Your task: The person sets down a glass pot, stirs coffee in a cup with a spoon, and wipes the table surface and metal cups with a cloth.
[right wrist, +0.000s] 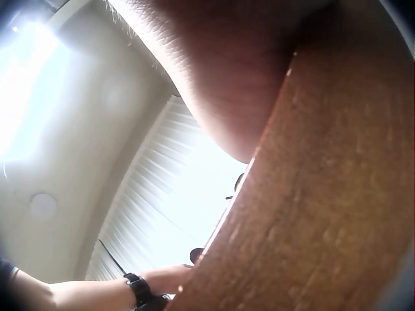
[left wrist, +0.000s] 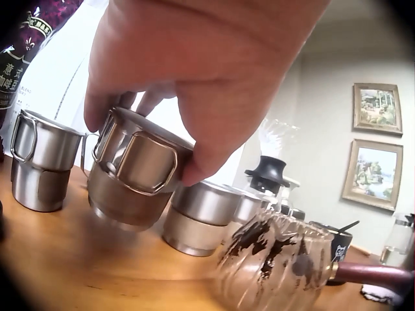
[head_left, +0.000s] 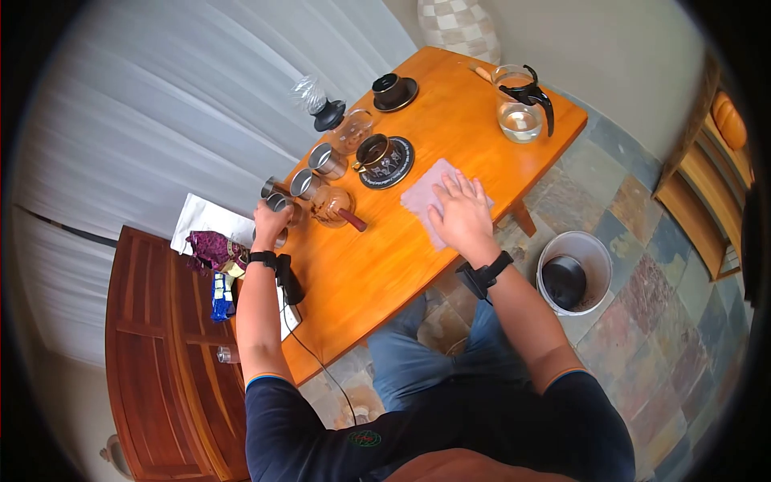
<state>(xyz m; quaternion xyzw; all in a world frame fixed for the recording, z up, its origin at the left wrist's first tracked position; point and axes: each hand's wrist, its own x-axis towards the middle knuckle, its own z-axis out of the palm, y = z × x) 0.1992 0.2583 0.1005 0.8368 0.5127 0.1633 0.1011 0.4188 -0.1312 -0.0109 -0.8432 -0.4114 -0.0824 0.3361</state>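
My left hand [head_left: 271, 223] grips a steel cup [head_left: 278, 202] by its rim at the table's left side. In the left wrist view the hand [left wrist: 194, 71] pinches that cup [left wrist: 133, 172] between thumb and fingers, its base tilted a little over the wood. Steel cups stand on both sides of it, one [left wrist: 44, 162] at left, another [left wrist: 200, 217] at right. A ribbed glass pot [left wrist: 275, 262] with a red-brown handle and dark residue is nearer. My right hand [head_left: 464, 215] lies flat, fingers spread, on a pink cloth [head_left: 419, 198] near the table's edge.
Beyond the steel cups are a black cup on a saucer [head_left: 399, 173], another cup [head_left: 391, 91], a glass dripper [head_left: 352, 132] and a glass kettle [head_left: 520, 120]. Left of the table lie bags [head_left: 215, 251]. A black device with a cable [head_left: 289, 281] is beside my left forearm. A bucket [head_left: 601, 277] stands on the floor.
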